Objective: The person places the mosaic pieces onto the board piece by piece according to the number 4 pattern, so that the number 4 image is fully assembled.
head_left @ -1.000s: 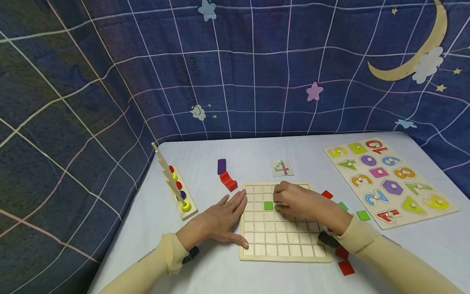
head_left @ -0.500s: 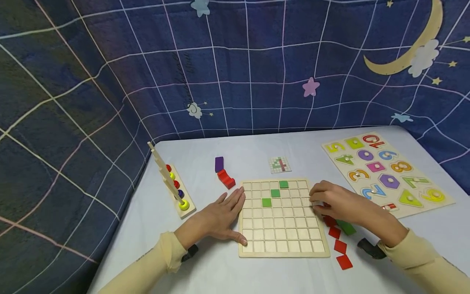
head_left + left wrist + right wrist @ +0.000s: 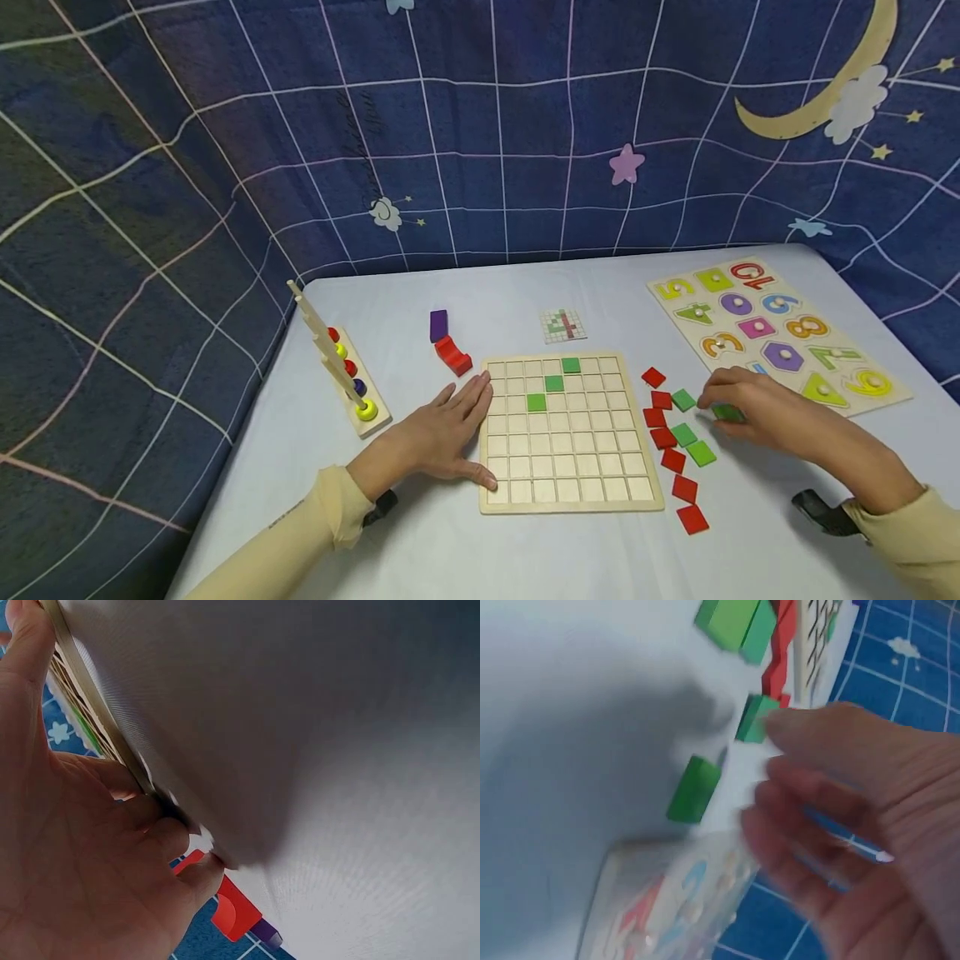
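Observation:
A wooden grid board point(image 3: 570, 467) lies on the white table, with three green square tiles point(image 3: 553, 383) set diagonally in its upper cells. My left hand point(image 3: 438, 437) rests along the board's left edge, fingers and thumb spread against the rim; the left wrist view shows it touching the board's side point(image 3: 101, 712). To the right of the board, my right hand point(image 3: 780, 417) hovers near a loose green tile point(image 3: 727, 412). The right wrist view shows that green tile point(image 3: 694, 789) on the table below the loosely bent, empty fingers point(image 3: 780, 855).
Loose red tiles point(image 3: 663, 438) and green tiles point(image 3: 701, 453) lie beside the board's right edge. A small pattern card point(image 3: 562, 326) sits behind it. A number puzzle point(image 3: 780, 325) stands back right; a peg stacker point(image 3: 367, 417), red block point(image 3: 453, 356) and purple block point(image 3: 438, 326) are left.
My right hand has moved right, from over the board to beside the loose tiles, uncovering the three green tiles. My left hand stays at the board's edge. The head view has shifted slightly.

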Motion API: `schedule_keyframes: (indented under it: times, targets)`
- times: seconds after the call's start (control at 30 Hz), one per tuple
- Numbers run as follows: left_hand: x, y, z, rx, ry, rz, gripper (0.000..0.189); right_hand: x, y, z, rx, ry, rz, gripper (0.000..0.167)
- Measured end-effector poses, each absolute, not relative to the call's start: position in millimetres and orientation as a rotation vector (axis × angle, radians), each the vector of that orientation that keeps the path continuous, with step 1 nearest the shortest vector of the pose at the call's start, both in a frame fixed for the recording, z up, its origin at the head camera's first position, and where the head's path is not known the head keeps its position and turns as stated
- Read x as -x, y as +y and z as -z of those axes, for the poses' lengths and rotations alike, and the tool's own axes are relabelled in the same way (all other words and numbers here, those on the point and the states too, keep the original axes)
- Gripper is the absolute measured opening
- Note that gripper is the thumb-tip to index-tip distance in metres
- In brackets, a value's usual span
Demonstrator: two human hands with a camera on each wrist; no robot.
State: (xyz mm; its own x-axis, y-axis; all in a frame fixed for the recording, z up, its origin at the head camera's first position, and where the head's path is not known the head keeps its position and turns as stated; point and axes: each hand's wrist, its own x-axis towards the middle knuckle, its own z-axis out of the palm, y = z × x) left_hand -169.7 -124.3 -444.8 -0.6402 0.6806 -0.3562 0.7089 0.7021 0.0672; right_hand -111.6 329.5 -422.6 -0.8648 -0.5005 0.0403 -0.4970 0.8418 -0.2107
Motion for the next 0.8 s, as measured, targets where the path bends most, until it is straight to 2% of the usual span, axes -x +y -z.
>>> schedule_keyframes:
  times: [0.43, 0.8]
  targets:
    - [169, -126, 442, -1.07, 2.563, 0.123, 0.131, 114, 343, 437, 0.84, 3.032, 0.303, 0.035]
    - [168, -127, 440, -1.08, 2.556, 0.088, 0.131, 120, 340, 432, 0.932, 3.022, 0.346, 0.035]
